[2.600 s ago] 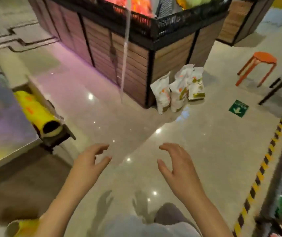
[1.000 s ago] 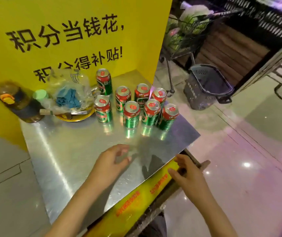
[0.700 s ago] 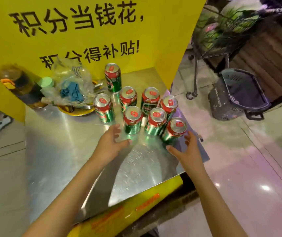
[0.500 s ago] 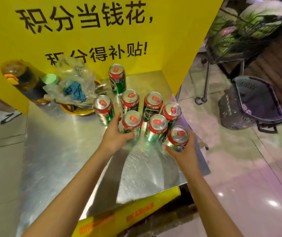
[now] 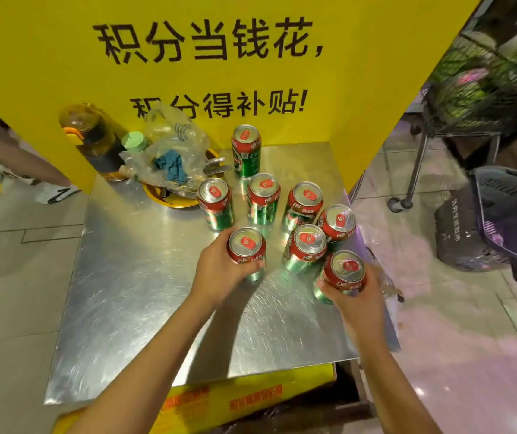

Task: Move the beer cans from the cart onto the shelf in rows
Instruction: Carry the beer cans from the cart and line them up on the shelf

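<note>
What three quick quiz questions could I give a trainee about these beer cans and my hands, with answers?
1. How many beer cans stand on the metal surface, counting those in a hand?
2. True or false: the left hand and the right hand each grip a can.
3. Which can stands nearest the yellow sign: A, the lone back can; B, the right hand's can?

Key
1. Eight
2. True; the left hand's can is gripped too.
3. A

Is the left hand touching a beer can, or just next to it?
Touching. The head view shows the left hand with its fingers curled round the near-left beer can, thumb on its side. The right hand grips another can.
</note>
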Action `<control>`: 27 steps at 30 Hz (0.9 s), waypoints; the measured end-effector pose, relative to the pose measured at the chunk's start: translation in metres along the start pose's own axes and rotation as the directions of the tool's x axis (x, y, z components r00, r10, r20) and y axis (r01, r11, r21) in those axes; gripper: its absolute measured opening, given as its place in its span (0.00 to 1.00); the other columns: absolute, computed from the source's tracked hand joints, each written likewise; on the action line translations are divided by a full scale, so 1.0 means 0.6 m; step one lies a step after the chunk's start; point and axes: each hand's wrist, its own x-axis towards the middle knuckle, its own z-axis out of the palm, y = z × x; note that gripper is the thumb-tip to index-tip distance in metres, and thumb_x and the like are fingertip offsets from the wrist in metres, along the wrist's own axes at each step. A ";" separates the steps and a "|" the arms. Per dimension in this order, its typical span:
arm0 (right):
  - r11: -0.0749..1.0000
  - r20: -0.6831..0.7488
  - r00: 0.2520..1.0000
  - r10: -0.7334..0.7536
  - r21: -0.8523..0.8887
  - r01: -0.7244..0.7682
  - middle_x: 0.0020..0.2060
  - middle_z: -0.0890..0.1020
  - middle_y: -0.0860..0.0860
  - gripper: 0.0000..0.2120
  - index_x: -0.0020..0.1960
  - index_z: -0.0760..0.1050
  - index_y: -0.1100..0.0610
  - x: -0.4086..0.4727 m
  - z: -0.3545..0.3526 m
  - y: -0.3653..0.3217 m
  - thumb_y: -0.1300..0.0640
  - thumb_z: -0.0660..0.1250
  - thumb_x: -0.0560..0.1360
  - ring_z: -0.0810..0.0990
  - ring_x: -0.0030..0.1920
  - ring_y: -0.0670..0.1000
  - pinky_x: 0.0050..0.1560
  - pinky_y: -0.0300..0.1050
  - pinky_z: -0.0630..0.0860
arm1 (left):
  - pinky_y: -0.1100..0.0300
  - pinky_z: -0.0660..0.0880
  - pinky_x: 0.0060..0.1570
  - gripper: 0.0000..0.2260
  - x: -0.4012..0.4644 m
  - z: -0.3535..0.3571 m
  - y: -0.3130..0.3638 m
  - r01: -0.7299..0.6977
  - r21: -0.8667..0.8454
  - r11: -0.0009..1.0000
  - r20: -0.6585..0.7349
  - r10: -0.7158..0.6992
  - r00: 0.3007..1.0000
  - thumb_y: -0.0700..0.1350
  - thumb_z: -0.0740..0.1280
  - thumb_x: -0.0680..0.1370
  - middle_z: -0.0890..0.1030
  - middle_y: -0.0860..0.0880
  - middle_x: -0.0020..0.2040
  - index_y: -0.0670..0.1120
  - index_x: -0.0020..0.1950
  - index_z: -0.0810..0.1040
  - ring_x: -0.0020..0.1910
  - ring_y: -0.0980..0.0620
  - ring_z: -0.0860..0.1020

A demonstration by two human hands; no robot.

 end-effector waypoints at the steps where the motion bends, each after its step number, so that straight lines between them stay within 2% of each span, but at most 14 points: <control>1: 1.000 -0.005 1.000 0.003 0.010 -0.003 0.44 0.81 0.38 0.28 0.49 0.73 0.43 -0.007 0.000 -0.001 0.63 0.81 0.58 0.81 0.46 0.43 0.50 0.50 0.79 | 0.76 0.70 0.42 0.27 -0.015 -0.010 -0.010 0.026 -0.014 1.000 -0.010 -0.026 1.000 0.46 0.79 0.63 0.77 0.63 0.46 0.54 0.57 0.72 0.45 0.67 0.76; 4: 1.000 0.034 0.999 -0.006 0.023 0.006 0.46 0.82 0.44 0.27 0.50 0.74 0.45 -0.044 0.010 -0.017 0.58 0.82 0.58 0.81 0.49 0.46 0.50 0.48 0.78 | 0.74 0.72 0.44 0.28 -0.067 -0.052 -0.040 0.096 -0.057 0.994 -0.053 -0.099 0.994 0.47 0.79 0.63 0.78 0.61 0.48 0.54 0.59 0.72 0.48 0.62 0.77; 7: 0.999 0.126 0.992 -0.024 0.024 0.021 0.46 0.81 0.45 0.25 0.51 0.73 0.48 -0.091 0.035 -0.045 0.64 0.80 0.61 0.79 0.44 0.39 0.41 0.29 0.75 | 0.68 0.74 0.48 0.29 -0.124 -0.107 -0.065 0.148 -0.131 0.980 -0.144 -0.167 0.975 0.46 0.79 0.63 0.78 0.58 0.52 0.53 0.60 0.72 0.51 0.58 0.76; 8: 0.999 0.173 0.985 -0.028 0.032 0.023 0.46 0.80 0.45 0.26 0.52 0.72 0.49 -0.107 0.049 -0.056 0.67 0.79 0.61 0.79 0.43 0.38 0.38 0.26 0.74 | 0.65 0.75 0.49 0.29 -0.144 -0.128 -0.072 0.164 -0.155 0.974 -0.179 -0.191 0.965 0.46 0.79 0.63 0.78 0.56 0.53 0.53 0.61 0.72 0.52 0.57 0.76; 10: 0.999 0.275 0.960 -0.053 0.023 0.049 0.46 0.81 0.46 0.26 0.51 0.73 0.49 -0.139 0.088 -0.071 0.65 0.80 0.60 0.79 0.43 0.37 0.40 0.29 0.75 | 0.64 0.75 0.49 0.28 -0.185 -0.171 -0.087 0.178 -0.210 0.961 -0.250 -0.229 0.941 0.44 0.79 0.64 0.78 0.54 0.53 0.51 0.60 0.72 0.52 0.55 0.77; 13: 0.995 0.412 0.907 -0.091 0.003 0.099 0.45 0.82 0.48 0.27 0.51 0.75 0.51 -0.195 0.159 -0.088 0.56 0.82 0.55 0.81 0.44 0.43 0.45 0.38 0.77 | 0.67 0.74 0.45 0.26 -0.256 -0.245 -0.115 0.170 -0.298 0.939 -0.364 -0.277 0.889 0.40 0.78 0.64 0.80 0.54 0.49 0.50 0.58 0.74 0.49 0.56 0.78; 16: 0.988 0.513 0.848 -0.135 0.001 0.157 0.45 0.82 0.50 0.25 0.51 0.75 0.53 -0.270 0.237 -0.117 0.60 0.82 0.58 0.81 0.43 0.42 0.44 0.32 0.76 | 0.67 0.75 0.45 0.25 -0.344 -0.329 -0.146 0.148 -0.369 0.917 -0.426 -0.309 0.850 0.40 0.77 0.65 0.80 0.53 0.51 0.49 0.59 0.74 0.49 0.58 0.78; 18: 0.983 0.567 0.810 -0.148 -0.001 0.181 0.46 0.82 0.49 0.26 0.53 0.74 0.54 -0.326 0.289 -0.140 0.62 0.81 0.59 0.80 0.45 0.42 0.43 0.31 0.75 | 0.72 0.75 0.40 0.24 -0.411 -0.387 -0.168 0.128 -0.390 0.912 -0.485 -0.322 0.813 0.40 0.77 0.66 0.79 0.54 0.50 0.51 0.58 0.74 0.47 0.61 0.78; 21: 0.977 0.658 0.735 -0.166 0.007 0.214 0.49 0.82 0.47 0.29 0.57 0.74 0.52 -0.415 0.369 -0.172 0.60 0.81 0.59 0.79 0.49 0.43 0.46 0.30 0.75 | 0.75 0.72 0.35 0.20 -0.515 -0.473 -0.210 0.111 -0.448 0.887 -0.591 -0.387 0.708 0.38 0.75 0.67 0.78 0.57 0.45 0.52 0.54 0.73 0.40 0.68 0.78; 24: 0.974 0.748 0.641 -0.172 0.033 0.223 0.51 0.81 0.45 0.30 0.58 0.74 0.51 -0.506 0.446 -0.199 0.59 0.80 0.60 0.79 0.51 0.42 0.49 0.35 0.75 | 0.68 0.70 0.37 0.20 -0.621 -0.549 -0.257 0.102 -0.526 0.844 -0.668 -0.484 0.566 0.41 0.74 0.69 0.78 0.56 0.45 0.49 0.57 0.72 0.42 0.62 0.76; 27: 0.960 0.807 0.551 -0.211 0.065 0.272 0.49 0.79 0.42 0.29 0.58 0.73 0.49 -0.600 0.521 -0.220 0.59 0.80 0.60 0.76 0.49 0.37 0.45 0.31 0.69 | 0.66 0.69 0.39 0.20 -0.726 -0.606 -0.303 0.076 -0.558 0.826 -0.725 -0.530 0.439 0.42 0.75 0.68 0.78 0.56 0.45 0.50 0.56 0.72 0.44 0.61 0.75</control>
